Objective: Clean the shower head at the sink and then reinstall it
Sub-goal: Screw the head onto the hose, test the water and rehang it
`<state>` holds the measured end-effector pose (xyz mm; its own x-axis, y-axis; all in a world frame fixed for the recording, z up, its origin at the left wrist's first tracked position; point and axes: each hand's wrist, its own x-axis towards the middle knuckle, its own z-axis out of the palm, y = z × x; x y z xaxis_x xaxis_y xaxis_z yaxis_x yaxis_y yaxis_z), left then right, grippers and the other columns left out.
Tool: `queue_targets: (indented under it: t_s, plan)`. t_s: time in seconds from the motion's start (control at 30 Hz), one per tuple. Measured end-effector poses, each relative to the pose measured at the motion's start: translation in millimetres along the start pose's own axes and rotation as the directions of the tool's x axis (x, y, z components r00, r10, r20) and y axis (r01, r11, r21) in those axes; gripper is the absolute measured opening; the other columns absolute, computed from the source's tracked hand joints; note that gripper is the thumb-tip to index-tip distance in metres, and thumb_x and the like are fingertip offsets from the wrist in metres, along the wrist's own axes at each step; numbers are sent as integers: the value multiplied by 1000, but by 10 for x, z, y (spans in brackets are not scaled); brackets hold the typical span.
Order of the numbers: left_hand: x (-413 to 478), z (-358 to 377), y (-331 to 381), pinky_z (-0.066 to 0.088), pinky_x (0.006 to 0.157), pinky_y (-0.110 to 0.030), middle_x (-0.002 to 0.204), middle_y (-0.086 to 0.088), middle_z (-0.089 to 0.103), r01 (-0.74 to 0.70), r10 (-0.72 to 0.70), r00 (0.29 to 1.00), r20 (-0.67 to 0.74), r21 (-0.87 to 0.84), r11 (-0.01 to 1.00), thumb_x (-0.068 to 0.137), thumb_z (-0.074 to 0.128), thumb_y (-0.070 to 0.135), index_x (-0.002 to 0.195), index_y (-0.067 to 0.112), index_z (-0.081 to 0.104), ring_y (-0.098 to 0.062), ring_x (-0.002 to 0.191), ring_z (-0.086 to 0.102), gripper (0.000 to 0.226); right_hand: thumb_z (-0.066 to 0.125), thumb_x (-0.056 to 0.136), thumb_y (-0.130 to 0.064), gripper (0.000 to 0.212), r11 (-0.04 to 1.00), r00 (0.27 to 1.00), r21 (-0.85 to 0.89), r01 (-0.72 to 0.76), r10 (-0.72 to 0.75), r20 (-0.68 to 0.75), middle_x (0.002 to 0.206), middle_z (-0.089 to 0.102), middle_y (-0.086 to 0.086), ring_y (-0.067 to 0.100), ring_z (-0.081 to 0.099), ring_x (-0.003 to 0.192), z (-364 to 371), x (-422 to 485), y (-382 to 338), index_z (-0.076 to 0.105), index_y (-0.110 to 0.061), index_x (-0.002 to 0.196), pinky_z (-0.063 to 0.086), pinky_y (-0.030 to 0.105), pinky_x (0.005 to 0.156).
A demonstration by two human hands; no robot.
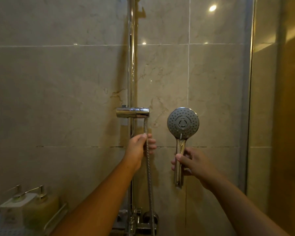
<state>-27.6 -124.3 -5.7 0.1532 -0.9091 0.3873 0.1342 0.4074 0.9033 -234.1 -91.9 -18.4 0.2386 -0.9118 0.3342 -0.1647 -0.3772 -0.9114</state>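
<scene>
The shower head point(183, 123) is a round grey disc with nozzle holes on a chrome handle, held upright and facing me, right of the rail. My right hand point(190, 161) grips its handle. My left hand point(140, 147) is closed around the ribbed metal hose point(150, 181) just below the chrome holder point(132, 112) on the vertical chrome rail point(132, 65). The hose's top end sits in the holder and the hose hangs down to the tap fittings point(138, 220). The shower head is apart from the hose.
Beige marble-tiled wall point(58, 99) ahead. Two pump bottles point(31, 206) stand on a shelf at the lower left. A glass partition with a metal frame point(249, 99) runs down the right side.
</scene>
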Motion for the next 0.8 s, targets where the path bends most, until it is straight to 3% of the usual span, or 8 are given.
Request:
queue_targets:
  t_s: [0.13,0.3,0.4,0.63,0.8]
  plan:
    - [62,-2,61,52,60,-22,78,-4,60,-16,17,1000,13,-122,992,103,44,20,111,1,62,-10,61,56,27,55,100,-16,13,1000,1000,-7,0,0,-10,96,76,9,20,76,85,-27,11,-3,60,-7,108,61,35,74]
    - [117,79,65,46,60,-23,74,0,56,-63,63,998,-10,-82,995,103,44,21,106,5,64,-8,58,50,25,55,100,-17,13,999,999,-36,25,-26,-29,95,76,8,20,76,86,-56,27,-57,60,-7,106,61,41,80]
    - [205,130,174,45,58,-23,72,2,57,-62,65,998,14,-142,988,103,45,23,102,8,64,-7,57,51,24,55,100,-16,13,999,999,-36,36,-37,-30,95,76,10,21,76,86,-72,46,-86,60,-6,105,61,45,83]
    - [324,290,376,48,61,-26,75,0,58,5,17,986,164,-131,991,102,47,23,106,8,64,-9,59,53,24,55,100,-16,15,999,999,37,24,-23,-39,97,76,14,26,76,87,-153,113,-134,59,-4,108,61,48,83]
    - [150,471,394,52,64,-27,76,-2,59,8,18,965,261,-96,995,102,47,22,114,3,62,-12,63,56,27,56,100,-16,16,998,996,31,47,-45,-82,95,76,14,25,76,86,-229,81,-200,60,-4,108,62,42,77]
